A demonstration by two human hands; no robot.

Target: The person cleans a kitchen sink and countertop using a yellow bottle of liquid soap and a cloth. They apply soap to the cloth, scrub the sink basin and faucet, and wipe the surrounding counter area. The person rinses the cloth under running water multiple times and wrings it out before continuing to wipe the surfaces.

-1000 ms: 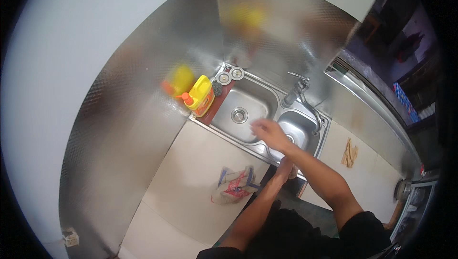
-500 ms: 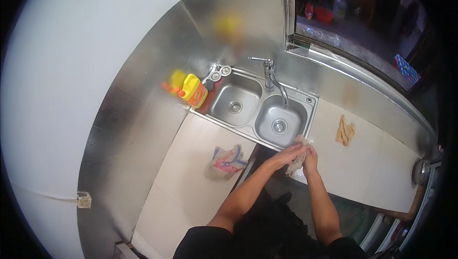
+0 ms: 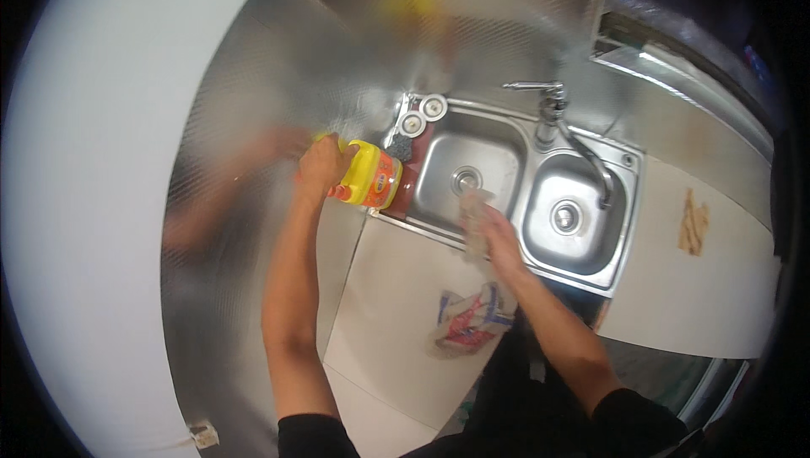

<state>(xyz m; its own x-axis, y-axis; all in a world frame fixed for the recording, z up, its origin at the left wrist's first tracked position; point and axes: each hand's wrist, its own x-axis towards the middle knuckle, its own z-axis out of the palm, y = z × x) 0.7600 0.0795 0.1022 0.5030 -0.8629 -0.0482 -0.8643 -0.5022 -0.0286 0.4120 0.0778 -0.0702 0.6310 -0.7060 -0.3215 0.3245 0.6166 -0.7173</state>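
Note:
My left hand (image 3: 325,166) is closed round the handle of a yellow detergent jug (image 3: 373,176) with an orange label and orange-red cap. The jug lies tilted at the left end of the steel sink (image 3: 523,180), against the metal wall. My right hand (image 3: 501,247) holds a wet-looking greyish rag (image 3: 474,223) above the front edge of the left basin; both are slightly blurred. A patterned cloth (image 3: 472,320) in beige, red and blue lies crumpled on the counter, below my right hand.
Two round drain strainers (image 3: 423,115) and a dark scouring pad (image 3: 401,148) sit behind the jug. The faucet (image 3: 553,112) hangs its spout over the right basin. A tan cloth (image 3: 693,222) lies on the right counter (image 3: 675,289).
My hands have parted: the left has gone over to the jug and grasped it, while the right has carried the rag leftward to the left basin. The view has shifted left and closer.

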